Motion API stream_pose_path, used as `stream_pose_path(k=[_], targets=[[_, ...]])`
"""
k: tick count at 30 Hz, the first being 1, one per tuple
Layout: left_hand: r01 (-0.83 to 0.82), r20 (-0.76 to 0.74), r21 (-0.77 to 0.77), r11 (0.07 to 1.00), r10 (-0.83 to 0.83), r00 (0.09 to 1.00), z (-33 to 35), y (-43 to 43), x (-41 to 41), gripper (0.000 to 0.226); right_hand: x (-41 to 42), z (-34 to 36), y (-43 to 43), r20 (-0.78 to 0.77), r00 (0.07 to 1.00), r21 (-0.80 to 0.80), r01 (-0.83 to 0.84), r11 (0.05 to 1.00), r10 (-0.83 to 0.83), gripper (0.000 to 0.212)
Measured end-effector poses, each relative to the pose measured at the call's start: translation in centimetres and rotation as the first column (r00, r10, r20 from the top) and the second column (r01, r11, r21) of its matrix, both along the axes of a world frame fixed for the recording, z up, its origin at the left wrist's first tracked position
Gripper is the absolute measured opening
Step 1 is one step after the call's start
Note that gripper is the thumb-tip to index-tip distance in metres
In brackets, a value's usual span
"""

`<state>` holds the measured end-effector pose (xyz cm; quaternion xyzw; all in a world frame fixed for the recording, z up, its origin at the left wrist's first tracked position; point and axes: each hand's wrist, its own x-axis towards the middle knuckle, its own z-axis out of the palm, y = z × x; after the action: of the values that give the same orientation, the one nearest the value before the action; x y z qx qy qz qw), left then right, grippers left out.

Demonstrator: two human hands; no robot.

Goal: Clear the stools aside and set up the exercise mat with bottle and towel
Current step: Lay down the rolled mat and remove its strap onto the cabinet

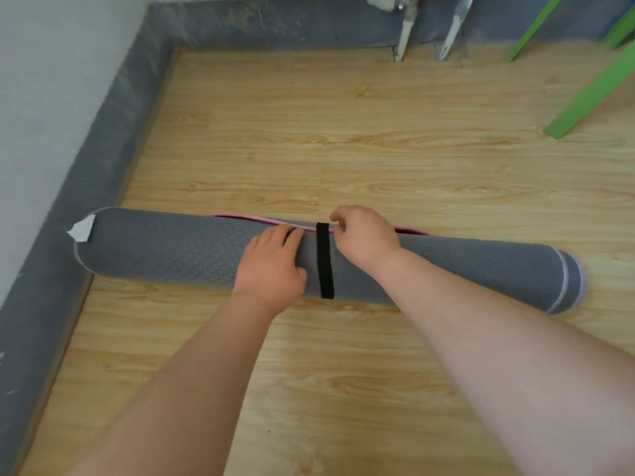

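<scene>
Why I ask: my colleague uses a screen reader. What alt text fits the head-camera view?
A rolled grey exercise mat, bound by a black strap, lies on a wooden floor by a wall. The left hand rests on the roll while the right hand pinches at the strap's far end. Green legs stand at upper right.

Bright, even, diffuse illum.; no glare. Soft faint shadow under mat (171, 255) on floor (378, 149). Wide-angle distortion: skirting (103, 139) bows at L edge. Green stool legs (591, 94) top R slightly blurred. Centre sharp.
</scene>
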<state>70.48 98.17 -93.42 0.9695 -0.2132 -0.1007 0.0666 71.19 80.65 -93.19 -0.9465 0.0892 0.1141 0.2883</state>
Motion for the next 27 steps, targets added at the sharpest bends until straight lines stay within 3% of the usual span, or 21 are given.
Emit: stream_pose_path(k=[4, 8, 11, 14, 20, 23, 27], targets=[[0.039, 0.204, -0.022, 0.999, -0.034, 0.978, -2.5, 0.0, 0.8, 0.065, 3.3, -1.6, 0.3, 0.014, 0.998, -0.125, -0.054, 0.991, 0.056, 0.030], [0.071, 0.225, -0.061, 0.996, -0.055, 0.973, -3.3, -0.5, 2.6, 0.066, 4.9, -2.4, -0.1, 0.028, 0.998, -0.115, -0.052, 0.992, 0.056, 0.030], [0.085, 0.197, -0.078, 0.993, -0.068, 0.978, -3.0, -0.5, 3.9, 0.060, 4.0, -2.4, -0.4, 0.173, 0.983, -0.151, -0.036, 0.988, 0.063, 0.028], [-0.006, 0.234, -0.055, 0.998, 0.018, 0.972, -3.0, -1.2, 5.0, 0.051, 1.8, -2.7, -0.5, 0.362, 0.925, -0.257, -0.018, 0.966, 0.113, 0.024], [0.014, 0.387, 0.088, 0.996, -0.047, 0.921, -2.2, -2.0, 7.8, 0.035, -0.3, -3.9, -0.8, 0.433, 0.887, -0.378, 0.019, 0.926, 0.158, 0.055], [-0.019, 0.356, 0.036, 0.999, 0.005, 0.935, -1.7, -1.5, 9.0, 0.034, -0.5, -4.2, -1.0, 0.377, 0.911, -0.372, -0.018, 0.928, 0.169, 0.073], [-0.033, 0.188, -0.121, 0.992, 0.056, 0.981, -2.4, -0.7, 8.9, 0.037, 0.2, -4.5, -1.1, 0.363, 0.927, -0.287, 0.013, 0.958, 0.097, 0.074]])
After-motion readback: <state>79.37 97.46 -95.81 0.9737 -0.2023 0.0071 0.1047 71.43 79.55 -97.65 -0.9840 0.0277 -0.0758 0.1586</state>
